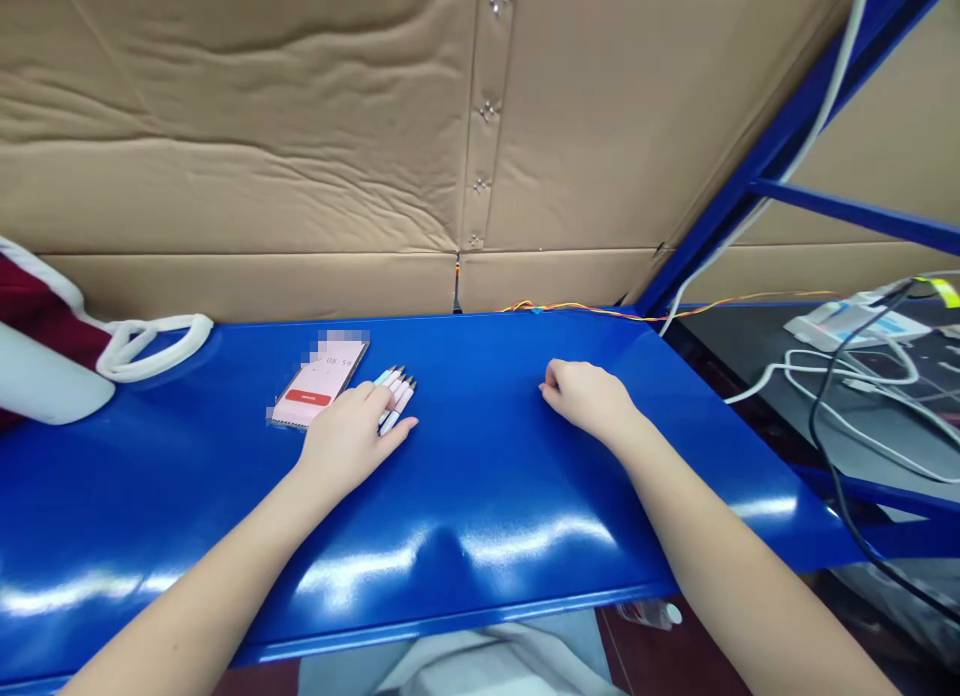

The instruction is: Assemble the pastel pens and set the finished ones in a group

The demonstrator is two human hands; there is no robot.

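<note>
My left hand (pixel 349 441) lies palm down on the blue metal table (pixel 480 496), its fingertips over a small bundle of white-and-pink pens (pixel 395 398) with dark tips. Just left of those pens, a smartphone (pixel 319 384) lies face up, showing a pale pink screen with a red button and digits. Part of its screen is blurred out. My right hand (pixel 589 398) rests on the table to the right, fingers loosely curled over nothing. Parts of the pens are hidden under my left fingers.
Brown cardboard (pixel 240 126) lines the wall behind the table. A thin orange-yellow wire (pixel 585 311) runs along the back edge. A white-and-maroon bag (pixel 45 326) sits at the left. White and black cables (pixel 847 376) cross a dark surface at the right, beyond a blue steel frame (pixel 772 146).
</note>
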